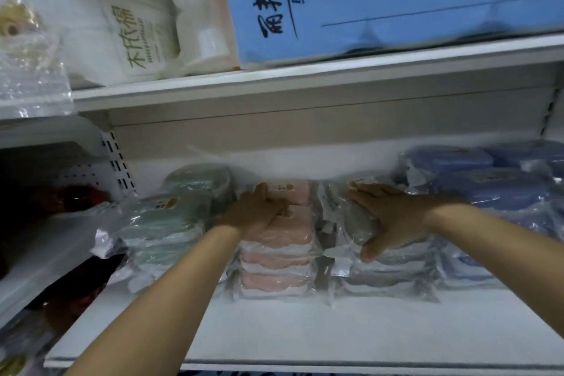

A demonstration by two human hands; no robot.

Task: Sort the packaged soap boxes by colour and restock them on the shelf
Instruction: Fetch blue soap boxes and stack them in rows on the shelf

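As seen — both hands (320, 217) flat, outstretched

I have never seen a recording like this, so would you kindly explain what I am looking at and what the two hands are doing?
There is no machine here: a person wears one camera on the head, looking forward and down at their own bare arms. They face a white shop shelf holding plastic-wrapped soap boxes stacked by colour: pale green stack, pink stack, grey stack and blue stack, from left to right. The left hand rests flat on the top of the pink stack, fingers fairly straight. The right hand has a grip on the top grey box, thumb curled round its near edge. Large packs of paper goods sit on the shelf above.
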